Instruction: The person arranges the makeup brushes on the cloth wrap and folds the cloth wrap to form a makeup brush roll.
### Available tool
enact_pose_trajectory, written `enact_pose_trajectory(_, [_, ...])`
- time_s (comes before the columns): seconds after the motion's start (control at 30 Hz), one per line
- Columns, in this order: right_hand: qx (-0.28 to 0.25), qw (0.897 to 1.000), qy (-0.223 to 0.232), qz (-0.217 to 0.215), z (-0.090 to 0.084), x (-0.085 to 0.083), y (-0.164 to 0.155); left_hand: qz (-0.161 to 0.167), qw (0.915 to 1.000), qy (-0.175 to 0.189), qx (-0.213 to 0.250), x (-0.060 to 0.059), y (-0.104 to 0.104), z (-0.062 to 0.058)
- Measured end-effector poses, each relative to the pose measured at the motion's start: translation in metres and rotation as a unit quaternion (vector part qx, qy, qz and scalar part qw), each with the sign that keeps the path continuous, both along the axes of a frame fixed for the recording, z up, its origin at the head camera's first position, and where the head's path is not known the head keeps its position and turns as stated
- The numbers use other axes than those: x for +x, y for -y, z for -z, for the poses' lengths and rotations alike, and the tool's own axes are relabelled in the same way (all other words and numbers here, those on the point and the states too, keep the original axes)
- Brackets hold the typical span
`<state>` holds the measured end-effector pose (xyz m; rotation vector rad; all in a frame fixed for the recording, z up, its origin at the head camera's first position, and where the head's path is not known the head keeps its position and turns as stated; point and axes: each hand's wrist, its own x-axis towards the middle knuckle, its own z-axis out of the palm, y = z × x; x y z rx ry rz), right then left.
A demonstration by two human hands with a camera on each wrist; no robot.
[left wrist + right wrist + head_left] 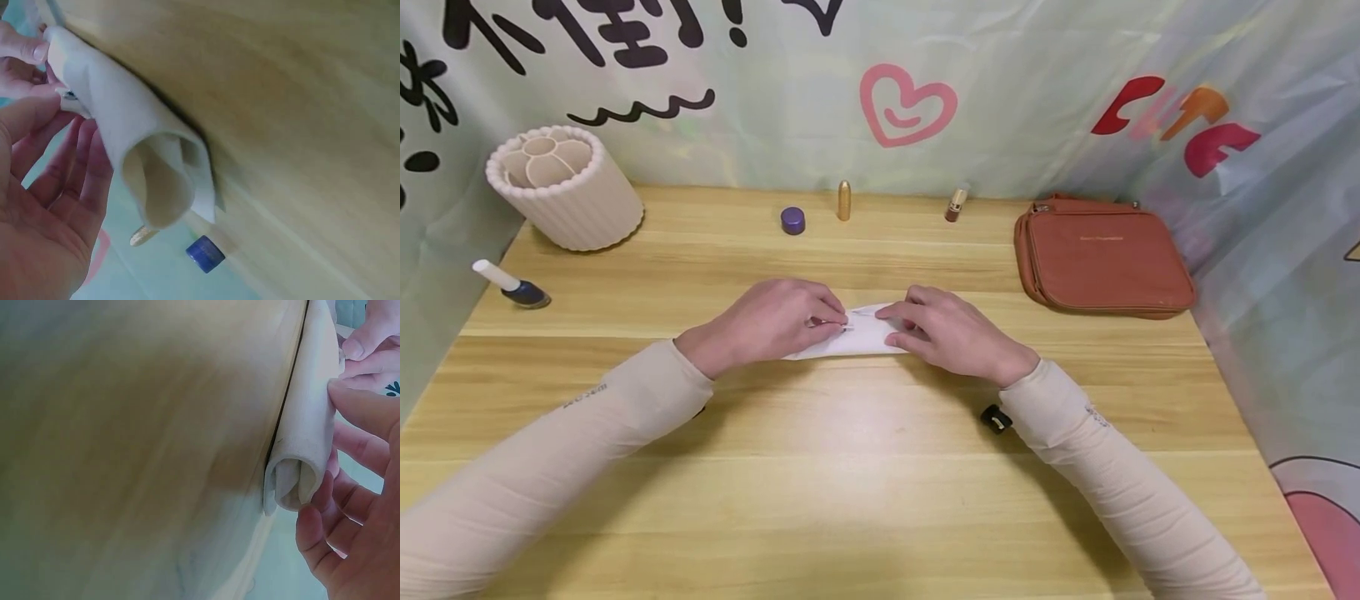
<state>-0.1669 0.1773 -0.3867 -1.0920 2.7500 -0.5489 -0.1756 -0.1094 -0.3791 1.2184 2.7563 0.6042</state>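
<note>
A white roll of soft, thick sheet (871, 335) lies across the middle of the table, its hollow end with inner folds facing the left wrist view. My left hand (767, 323) pinches a small pale tab (74, 105) with a dark metallic spot, at the side of the roll. On the right part of the roll, my right hand (957, 332) holds it, the thumb on one side and curled fingers along the other. The right wrist view shows the roll's other open end (294, 484) beside those fingers.
Behind the hands stand a purple jar (793, 221), a gold bullet-shaped tube (844, 201) and a small brown-and-gold bottle (956, 205). A brown zipped case (1108, 258) lies at right. At left are a ribbed cream holder (576, 200) and a dark nail polish bottle (523, 292).
</note>
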Motion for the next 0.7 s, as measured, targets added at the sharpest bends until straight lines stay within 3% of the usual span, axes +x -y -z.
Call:
enact_pose_trajectory(0.27, [0.005, 1.000, 0.005, 0.005, -0.0001, -0.0002, 0.0004, -0.014, 0.9998, -0.015, 0.008, 0.0023, -0.0011, 0.0032])
enact_pose_trajectory(0.7, [0.002, 1.000, 0.002, 0.006, 0.0012, -0.0009, 0.0005, -0.062, 0.9981, 0.000, 0.001, 0.0033, -0.0044, 0.0042])
